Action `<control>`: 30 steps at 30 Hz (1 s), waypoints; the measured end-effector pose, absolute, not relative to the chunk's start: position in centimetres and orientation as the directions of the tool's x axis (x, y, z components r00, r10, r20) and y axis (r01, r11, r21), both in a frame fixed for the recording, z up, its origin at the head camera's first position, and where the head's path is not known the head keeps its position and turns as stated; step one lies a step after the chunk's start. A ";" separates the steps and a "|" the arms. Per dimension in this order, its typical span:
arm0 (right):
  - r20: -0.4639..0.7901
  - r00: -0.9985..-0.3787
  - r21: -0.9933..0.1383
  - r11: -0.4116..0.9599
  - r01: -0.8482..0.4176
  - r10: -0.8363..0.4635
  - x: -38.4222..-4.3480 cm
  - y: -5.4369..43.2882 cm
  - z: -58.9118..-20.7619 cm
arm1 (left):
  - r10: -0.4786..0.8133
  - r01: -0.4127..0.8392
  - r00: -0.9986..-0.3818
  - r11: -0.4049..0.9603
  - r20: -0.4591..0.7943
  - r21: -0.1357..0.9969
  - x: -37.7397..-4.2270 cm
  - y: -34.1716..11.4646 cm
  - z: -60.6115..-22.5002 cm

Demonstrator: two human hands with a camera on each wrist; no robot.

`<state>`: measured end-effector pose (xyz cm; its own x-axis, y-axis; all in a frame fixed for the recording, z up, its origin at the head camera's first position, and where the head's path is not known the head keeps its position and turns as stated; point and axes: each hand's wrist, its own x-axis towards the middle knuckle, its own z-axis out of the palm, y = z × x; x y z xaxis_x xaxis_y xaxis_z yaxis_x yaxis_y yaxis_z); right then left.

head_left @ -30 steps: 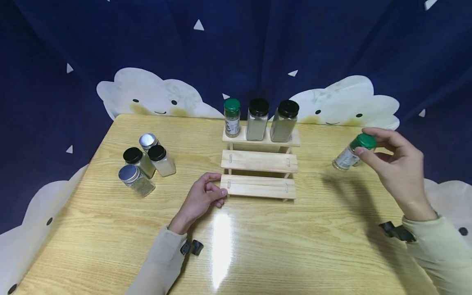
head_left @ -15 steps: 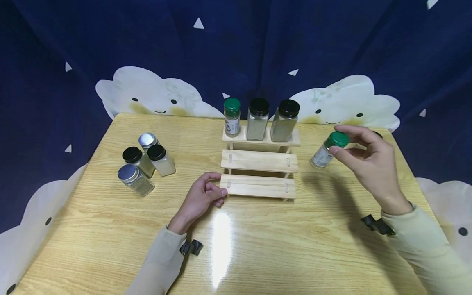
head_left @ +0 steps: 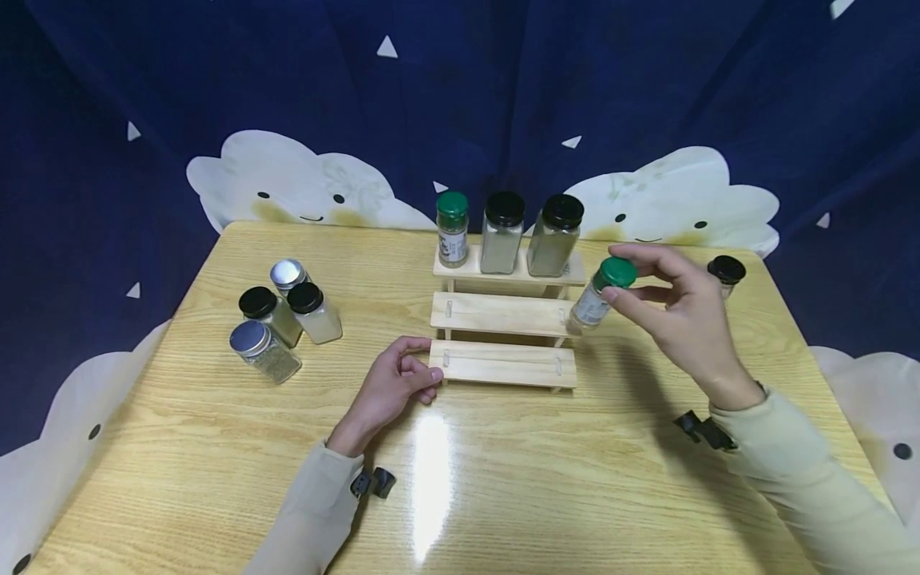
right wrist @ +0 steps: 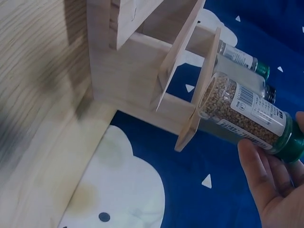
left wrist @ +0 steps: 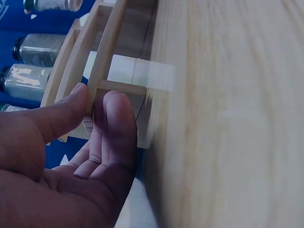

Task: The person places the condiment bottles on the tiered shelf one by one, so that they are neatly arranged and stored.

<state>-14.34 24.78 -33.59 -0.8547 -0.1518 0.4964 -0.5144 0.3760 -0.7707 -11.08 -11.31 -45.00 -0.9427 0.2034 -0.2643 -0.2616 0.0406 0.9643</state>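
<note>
A three-tier wooden rack point(head_left: 503, 363) stands mid-table. My left hand point(head_left: 397, 375) grips the left end of its lowest tier, thumb on top and fingers beneath, as the left wrist view point(left wrist: 95, 137) also shows. By its green cap, my right hand point(head_left: 679, 307) pinches a spice jar point(head_left: 591, 305) in the air, tilted, beside the right end of the middle tier. Brown granules and a white label show on this jar point(right wrist: 242, 109) in the right wrist view. The top tier carries a green-capped jar point(head_left: 453, 231) and two black-capped jars point(head_left: 501, 235).
On the left of the table stand several jars close together, among them a silver-lidded jar point(head_left: 266, 351) and a black-lidded jar point(head_left: 316, 313). Another black-lidded jar point(head_left: 726, 273) is at the far right, behind my right hand. A blue curtain point(head_left: 460, 96) hangs along the table's back edge.
My right hand has carried the green-capped jar leftward from the table's right side to the rack, uncovering the black-lidded jar behind. My left hand has stayed on the rack.
</note>
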 end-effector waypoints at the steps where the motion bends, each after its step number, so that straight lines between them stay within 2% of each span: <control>1: 0.494 -0.855 -0.771 0.374 -0.515 -0.158 -14.4 24.6 -33.6 | 0.204 -0.261 -0.943 0.039 -0.264 0.964 -11.1 -11.3 -45.0; 30: 0.467 -0.856 -0.777 0.361 -0.516 -0.220 -15.8 21.8 -35.0 | 0.203 -0.258 -0.944 0.035 -0.259 0.966 -11.1 -11.3 -45.0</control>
